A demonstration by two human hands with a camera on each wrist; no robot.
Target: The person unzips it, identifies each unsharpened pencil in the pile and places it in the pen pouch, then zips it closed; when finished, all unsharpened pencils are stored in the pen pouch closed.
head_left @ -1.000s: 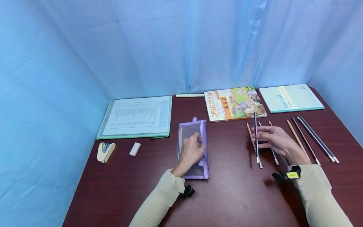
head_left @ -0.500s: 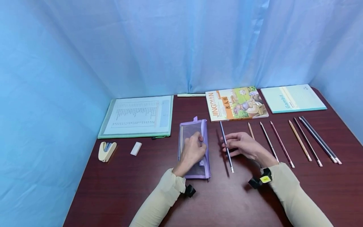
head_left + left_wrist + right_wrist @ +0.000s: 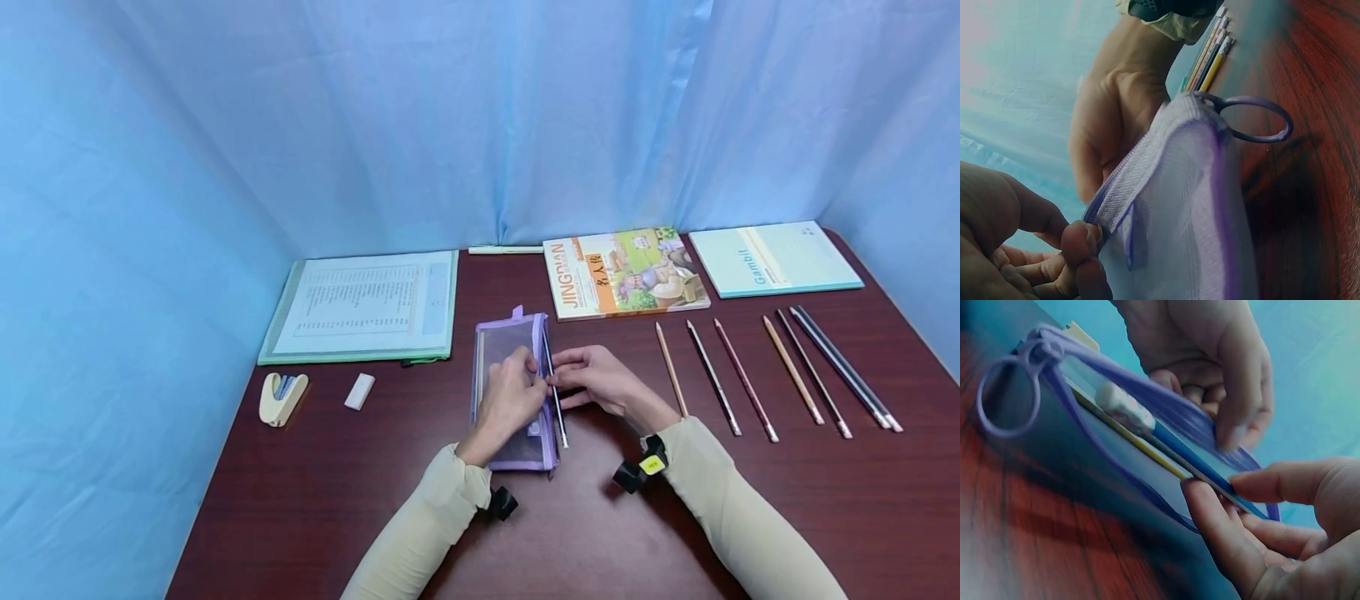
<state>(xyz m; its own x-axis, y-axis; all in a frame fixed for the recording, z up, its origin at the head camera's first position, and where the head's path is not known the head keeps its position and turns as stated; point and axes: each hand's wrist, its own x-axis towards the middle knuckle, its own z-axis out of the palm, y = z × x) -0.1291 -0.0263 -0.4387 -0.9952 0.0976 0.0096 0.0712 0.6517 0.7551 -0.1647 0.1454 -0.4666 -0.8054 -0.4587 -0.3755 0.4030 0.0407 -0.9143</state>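
My left hand [image 3: 512, 400] pinches the zipped edge of a purple mesh pencil case [image 3: 521, 457] lying on the table. Its mouth gapes in the right wrist view, with a yellow strip visible inside. Between the thumb and fingers of my right hand [image 3: 600, 379] is a blue pencil [image 3: 1185, 453] with a white eraser end. The pencil lies lengthwise along the case's mouth, between its two zipper edges in the right wrist view. A purple ring [image 3: 1259, 119] hangs at one end of the zipper.
Several pencils [image 3: 742, 379] lie spread to the right. Behind are a picture-covered book [image 3: 626, 275], a pale Gambit notebook [image 3: 772, 260] and a document folder [image 3: 360, 308]. A white eraser [image 3: 359, 392] and a cream stapler [image 3: 283, 400] sit at the left.
My right hand has carried the blue pencil leftward from among the other pencils to the case's mouth. My left hand has kept its hold on the case.
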